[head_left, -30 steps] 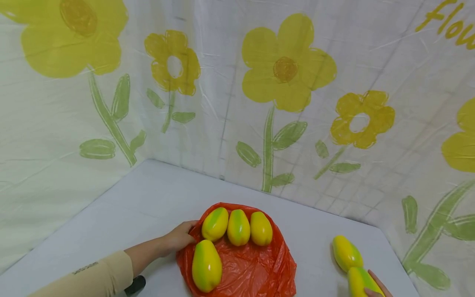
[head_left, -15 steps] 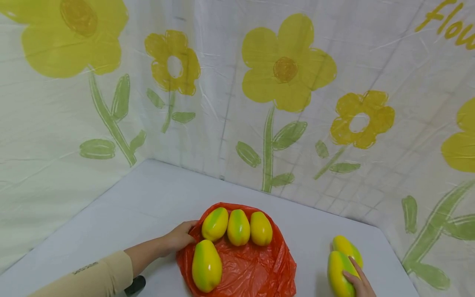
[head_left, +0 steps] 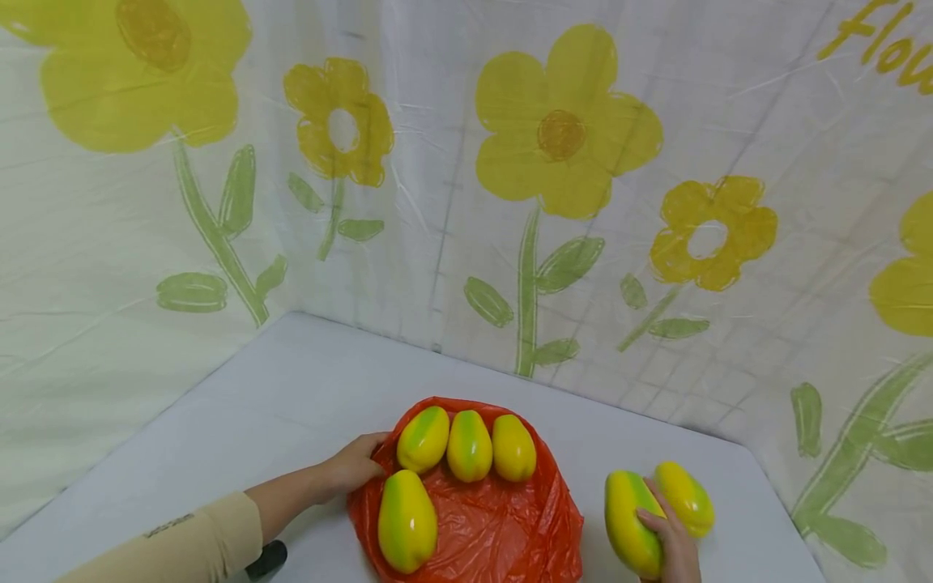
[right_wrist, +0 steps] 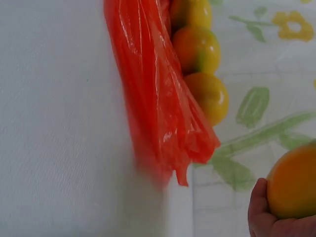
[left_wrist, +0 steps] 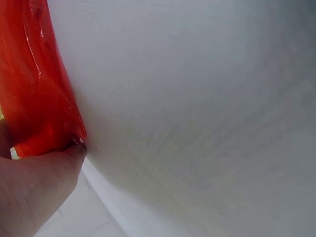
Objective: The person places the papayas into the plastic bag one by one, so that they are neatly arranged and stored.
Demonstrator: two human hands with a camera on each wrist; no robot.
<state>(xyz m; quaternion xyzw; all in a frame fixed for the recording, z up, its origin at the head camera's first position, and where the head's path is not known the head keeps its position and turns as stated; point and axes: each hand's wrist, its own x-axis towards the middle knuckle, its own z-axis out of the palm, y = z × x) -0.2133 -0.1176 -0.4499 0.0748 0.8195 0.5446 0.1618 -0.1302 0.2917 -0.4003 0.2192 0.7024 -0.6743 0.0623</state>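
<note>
A red plastic bag [head_left: 503, 526] lies spread on the table, its rim rolled up around several yellow-green papayas. Three papayas [head_left: 469, 446] sit in a row along its back; one larger-looking papaya [head_left: 406, 522] rests at the front left. My left hand [head_left: 353, 465] grips the bag's left rim; the left wrist view shows the thumb [left_wrist: 54, 168] against the red plastic. In my right hand [head_left: 674, 541] is another papaya [head_left: 632, 522], held between thumb and fingers, right of the bag and apart from it. Just behind that hand lies one more papaya [head_left: 685, 498].
The white table [head_left: 313, 380] ends at a curtain [head_left: 408, 267] printed with yellow flowers. A black object [head_left: 267, 559] lies partly hidden behind the left sleeve [head_left: 197, 538].
My right hand has carried its papaya leftward towards the bag, away from the papaya lying at the right. The left hand and the bag stay where they were.
</note>
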